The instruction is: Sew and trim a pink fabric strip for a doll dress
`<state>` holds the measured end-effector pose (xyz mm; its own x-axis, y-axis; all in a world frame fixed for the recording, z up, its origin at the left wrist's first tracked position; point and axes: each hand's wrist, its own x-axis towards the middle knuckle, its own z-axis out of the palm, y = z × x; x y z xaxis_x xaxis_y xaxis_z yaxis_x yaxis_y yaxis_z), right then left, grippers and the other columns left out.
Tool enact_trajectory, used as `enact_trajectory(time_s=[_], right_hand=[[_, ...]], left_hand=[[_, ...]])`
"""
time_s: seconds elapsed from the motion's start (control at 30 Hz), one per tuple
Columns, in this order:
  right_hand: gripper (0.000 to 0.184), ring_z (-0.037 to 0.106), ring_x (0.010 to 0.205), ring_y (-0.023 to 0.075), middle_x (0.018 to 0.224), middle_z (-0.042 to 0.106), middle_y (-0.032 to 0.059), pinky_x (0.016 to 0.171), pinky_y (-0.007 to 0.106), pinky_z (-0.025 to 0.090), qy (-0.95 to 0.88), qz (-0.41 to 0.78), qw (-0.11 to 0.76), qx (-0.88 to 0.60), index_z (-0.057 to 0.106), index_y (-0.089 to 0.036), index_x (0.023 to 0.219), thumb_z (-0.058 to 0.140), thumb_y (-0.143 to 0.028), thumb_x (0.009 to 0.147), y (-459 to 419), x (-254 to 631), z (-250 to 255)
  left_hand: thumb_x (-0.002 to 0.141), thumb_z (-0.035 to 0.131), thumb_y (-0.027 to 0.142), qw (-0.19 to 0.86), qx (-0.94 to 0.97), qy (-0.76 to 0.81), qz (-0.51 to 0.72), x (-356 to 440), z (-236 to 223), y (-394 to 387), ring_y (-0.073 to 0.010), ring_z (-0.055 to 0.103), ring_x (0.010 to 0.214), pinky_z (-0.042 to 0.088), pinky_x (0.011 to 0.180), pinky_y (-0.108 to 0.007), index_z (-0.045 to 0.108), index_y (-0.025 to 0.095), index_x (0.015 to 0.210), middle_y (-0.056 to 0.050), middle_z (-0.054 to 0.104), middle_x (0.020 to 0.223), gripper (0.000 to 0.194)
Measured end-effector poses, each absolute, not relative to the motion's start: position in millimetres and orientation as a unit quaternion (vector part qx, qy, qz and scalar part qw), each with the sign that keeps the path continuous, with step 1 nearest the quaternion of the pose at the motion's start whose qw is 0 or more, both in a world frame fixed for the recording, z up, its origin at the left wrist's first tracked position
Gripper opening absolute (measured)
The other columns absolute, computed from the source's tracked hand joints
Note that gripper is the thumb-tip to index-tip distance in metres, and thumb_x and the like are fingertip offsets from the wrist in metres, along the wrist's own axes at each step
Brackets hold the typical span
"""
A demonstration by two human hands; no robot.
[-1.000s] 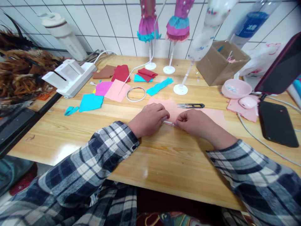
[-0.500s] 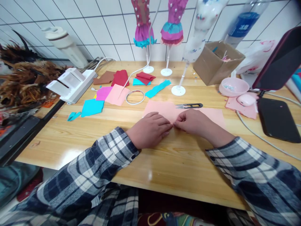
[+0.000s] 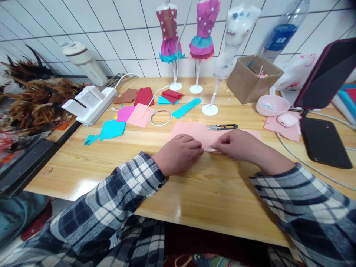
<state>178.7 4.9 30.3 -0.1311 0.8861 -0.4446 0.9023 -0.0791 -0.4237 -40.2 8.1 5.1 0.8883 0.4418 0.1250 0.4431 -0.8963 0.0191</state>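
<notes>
A pale pink sheet [image 3: 194, 130] lies flat on the wooden table [image 3: 194, 193]. My left hand [image 3: 179, 154] rests on its near edge with fingers curled. My right hand [image 3: 237, 145] is closed beside it. Between the two hands runs a thin white strip [image 3: 210, 150] along the sheet's near edge, pinched at both ends. Black thread snips [image 3: 222, 127] lie on the sheet just beyond my right hand.
Coloured cloth pieces [image 3: 126, 115] and a white tape ring [image 3: 160, 117] lie at the back left, near a white device [image 3: 90, 104]. Three doll dress stands [image 3: 196, 48], a cardboard box [image 3: 251, 78], a pink bowl [image 3: 272, 105] and a black phone [image 3: 324, 142] stand behind and right.
My hands touched half a second ago; now they are slightly apart and the white strip shows between them again. The camera has tilted a little.
</notes>
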Motion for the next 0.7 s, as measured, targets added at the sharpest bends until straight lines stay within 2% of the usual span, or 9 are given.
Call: enact_trajectory(time_s=[0.23,0.7], right_hand=[[0.030,0.058,0.054,0.0128,0.059,0.067,0.0013,0.052,0.025,0.040,0.662,-0.370,0.000,0.651,0.066,-0.020,0.061,0.059,-0.042,0.080,5,192,19],[0.036,0.058,0.051,0.0135,0.055,0.066,0.0016,0.053,0.027,0.040,0.668,-0.331,0.040,0.665,0.061,-0.020,0.054,0.058,-0.046,0.079,8,190,18]], left_hand=[[0.099,0.042,0.026,-0.038,-0.969,-0.234,-0.071,-42,7,7,-0.0200,0.058,0.101,0.047,0.093,-0.037,0.064,0.017,0.117,-0.007,0.067,0.115,0.030],[0.099,0.040,0.027,-0.078,-0.966,-0.240,-0.060,-44,9,9,-0.0202,0.057,0.103,0.047,0.094,-0.038,0.063,0.018,0.121,-0.007,0.065,0.122,0.033]])
